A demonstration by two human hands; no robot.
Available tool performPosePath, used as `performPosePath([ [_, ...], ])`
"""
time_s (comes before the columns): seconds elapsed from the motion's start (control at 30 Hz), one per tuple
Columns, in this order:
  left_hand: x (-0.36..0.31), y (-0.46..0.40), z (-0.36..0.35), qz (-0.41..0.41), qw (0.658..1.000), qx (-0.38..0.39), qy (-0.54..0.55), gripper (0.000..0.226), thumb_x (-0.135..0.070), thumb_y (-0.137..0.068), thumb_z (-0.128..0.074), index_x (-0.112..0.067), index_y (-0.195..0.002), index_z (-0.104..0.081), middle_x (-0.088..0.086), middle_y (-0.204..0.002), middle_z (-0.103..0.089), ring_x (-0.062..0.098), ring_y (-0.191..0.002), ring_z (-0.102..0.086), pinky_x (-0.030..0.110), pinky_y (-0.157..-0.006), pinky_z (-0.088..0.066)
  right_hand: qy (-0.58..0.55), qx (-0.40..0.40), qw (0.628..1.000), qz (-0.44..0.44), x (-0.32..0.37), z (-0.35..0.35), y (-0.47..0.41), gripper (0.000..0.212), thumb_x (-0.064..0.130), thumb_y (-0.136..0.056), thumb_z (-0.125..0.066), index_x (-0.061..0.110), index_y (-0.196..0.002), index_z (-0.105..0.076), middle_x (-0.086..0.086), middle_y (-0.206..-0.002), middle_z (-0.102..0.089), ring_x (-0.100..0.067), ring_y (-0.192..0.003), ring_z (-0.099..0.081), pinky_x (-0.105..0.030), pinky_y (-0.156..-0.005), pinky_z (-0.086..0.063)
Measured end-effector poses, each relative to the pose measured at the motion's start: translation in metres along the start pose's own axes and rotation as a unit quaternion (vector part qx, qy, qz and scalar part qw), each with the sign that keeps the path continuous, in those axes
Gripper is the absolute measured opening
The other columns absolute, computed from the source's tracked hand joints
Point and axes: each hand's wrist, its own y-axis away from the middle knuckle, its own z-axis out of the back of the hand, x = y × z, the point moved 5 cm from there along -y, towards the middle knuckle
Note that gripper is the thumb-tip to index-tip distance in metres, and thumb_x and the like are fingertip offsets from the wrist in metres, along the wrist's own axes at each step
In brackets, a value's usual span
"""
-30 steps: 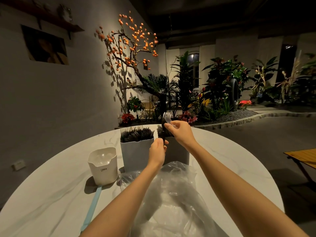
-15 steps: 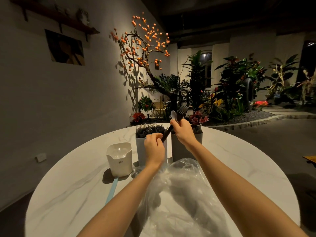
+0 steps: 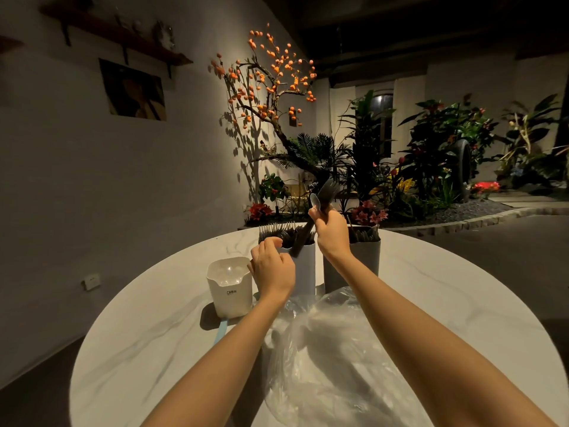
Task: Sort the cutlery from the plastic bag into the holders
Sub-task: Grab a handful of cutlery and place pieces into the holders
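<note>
1. Head view: your round marble desk (image 3: 129, 349) fills the near half of the scene.
2. Your clear plastic bag (image 3: 326, 359) lies crumpled at the near middle, between your forearms.
3. Two tall holders, a white one (image 3: 304, 272) and a grey one (image 3: 365, 260), stand far of the bag, packed with dark cutlery; a small white holder (image 3: 229, 291) sits to their left.
4. Your right hand (image 3: 334, 235) is a clenched grip on a bundle of forks and a spoon (image 3: 320, 200).
5. Your left hand (image 3: 272, 268) pinches the bundle's lower end.
</note>
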Motion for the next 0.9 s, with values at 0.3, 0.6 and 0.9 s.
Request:
performPosePath([
  [0.3, 0.003, -0.01, -0.002, -0.011, 0.999, 0.024, -0.03, 0.034, -0.002, -0.086, -0.045, -0.016, -0.116, -0.053, 0.001, -0.118, -0.057, 0.02, -0.117, -0.039, 0.036, -0.094, -0.032, -0.036, -0.012, 0.999, 0.021, 0.016, -0.009, -0.006, 0.024, 0.028, -0.102, -0.044, 0.008, -0.102, -0.057, 0.005, -0.062, -0.047, -0.009, -0.055, -0.041, -0.03, -0.056, -0.033],
  [0.6, 0.002, -0.012, -0.003, -0.017, 0.998, 0.031, -0.047, 0.029, -0.006, -0.087, -0.046, -0.019, -0.111, -0.054, -0.002, -0.115, -0.058, 0.02, -0.115, -0.038, 0.033, -0.087, -0.027, 0.098, 0.07, 0.993, -0.004, 0.002, -0.027, -0.008, 0.016, 0.024, -0.098, -0.049, 0.016, -0.106, -0.061, -0.004, -0.094, -0.066, -0.026, -0.084, -0.06, -0.045, -0.075, -0.05],
  [0.9, 0.005, -0.013, -0.002, -0.024, 0.998, 0.043, -0.048, 0.029, -0.006, -0.087, -0.046, -0.019, -0.111, -0.057, -0.004, -0.119, -0.057, 0.019, -0.117, -0.038, 0.034, -0.092, -0.029, 0.198, 0.049, 0.978, 0.045, 0.008, -0.036, 0.003, 0.04, 0.04, -0.088, -0.065, 0.024, -0.124, -0.054, 0.003, -0.084, -0.061, -0.022, -0.087, -0.06, -0.038, -0.071, -0.048],
])
